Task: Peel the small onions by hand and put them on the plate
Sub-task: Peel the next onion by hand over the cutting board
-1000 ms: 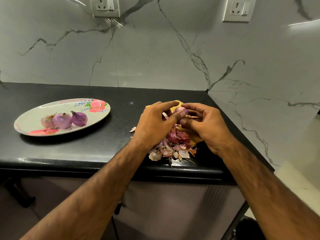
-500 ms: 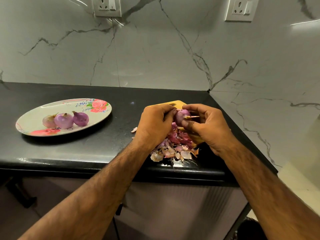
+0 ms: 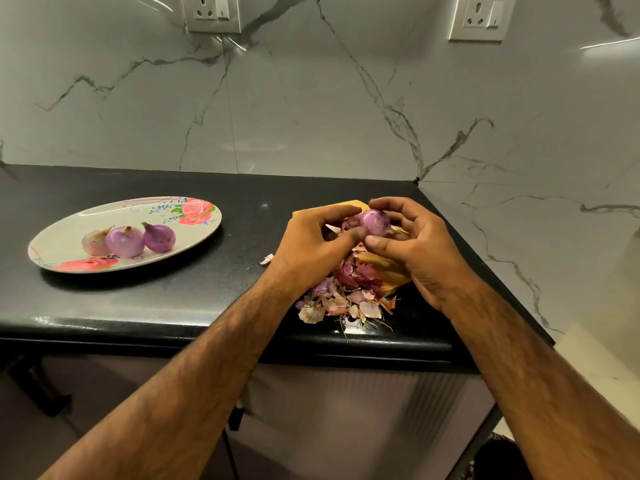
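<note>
Mid-peel: onion (image 3: 374,221) pinched between left hand (image 3: 311,249) and right hand (image 3: 419,247) over the skins (image 3: 346,292), fingers curled on it; next, strip leftover skin, move it to plate (image 3: 65,237).

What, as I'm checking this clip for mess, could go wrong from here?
1. The onion, pinched only by the fingertips of the left hand and right hand, could slip and roll off the counter.
2. The peel pile reaches the counter's front edge, so further scraps may spill to the floor.
</note>
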